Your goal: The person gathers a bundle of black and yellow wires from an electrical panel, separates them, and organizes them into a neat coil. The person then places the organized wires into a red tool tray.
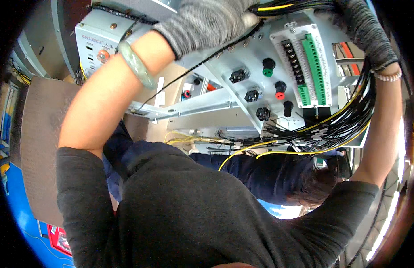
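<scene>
My left hand (211, 24), in a grey knitted glove, is closed at the left end of a black wire bundle (300, 6) with a yellow wire in it. One bare fingertip shows beside the bundle; the upper edge cuts off part of the hand. My right hand (365, 33), gloved alike, bends round the bundle's right end, its fingers dark and partly out of the picture. Just below the bundle, a terminal board (300, 64) with green and black blocks sits on a grey metal panel (254, 58). Many loose black wires (323, 131) hang below my right hand.
Black sockets (251, 95) and green and red binding posts (279, 90) stick out from the panel. A light metal box (99, 33) stands at the upper left. A black braided cable (189, 69) crosses under my left wrist. Another person's dark sleeve (278, 178) shows beyond my body.
</scene>
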Motion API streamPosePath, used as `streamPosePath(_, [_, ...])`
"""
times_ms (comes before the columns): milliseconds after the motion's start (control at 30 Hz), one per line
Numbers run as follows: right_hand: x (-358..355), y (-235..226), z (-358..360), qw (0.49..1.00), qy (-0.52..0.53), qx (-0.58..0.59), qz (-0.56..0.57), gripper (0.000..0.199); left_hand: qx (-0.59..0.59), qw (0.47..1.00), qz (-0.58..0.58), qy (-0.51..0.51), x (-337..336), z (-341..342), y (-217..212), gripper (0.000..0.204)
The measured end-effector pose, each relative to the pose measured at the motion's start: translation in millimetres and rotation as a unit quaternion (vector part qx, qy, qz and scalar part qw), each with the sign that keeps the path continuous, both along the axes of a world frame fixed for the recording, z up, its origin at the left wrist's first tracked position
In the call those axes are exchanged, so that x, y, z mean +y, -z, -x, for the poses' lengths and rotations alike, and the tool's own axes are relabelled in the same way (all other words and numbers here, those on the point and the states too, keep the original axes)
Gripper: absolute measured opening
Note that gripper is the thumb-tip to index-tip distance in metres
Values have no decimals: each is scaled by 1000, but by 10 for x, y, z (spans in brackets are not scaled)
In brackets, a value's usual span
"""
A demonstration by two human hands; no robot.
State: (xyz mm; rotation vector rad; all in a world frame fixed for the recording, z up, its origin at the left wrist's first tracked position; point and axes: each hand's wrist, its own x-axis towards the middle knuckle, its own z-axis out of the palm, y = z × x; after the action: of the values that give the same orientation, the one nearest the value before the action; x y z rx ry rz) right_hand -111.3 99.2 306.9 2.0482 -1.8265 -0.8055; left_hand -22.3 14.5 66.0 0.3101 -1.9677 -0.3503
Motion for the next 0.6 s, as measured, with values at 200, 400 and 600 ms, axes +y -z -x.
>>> streamPosePath(200, [92,5,-404,980,70,185,11,27,61,997,44,-26,32,214,84,36])
streamPosePath(400, [289,-45,-786,991,118,63,9,17,97,995,3,7,26,170,88,39])
streamPosePath(600, [468,11,-894,985,169,39,25,18,119,991,-2,59,18,152,124,35])
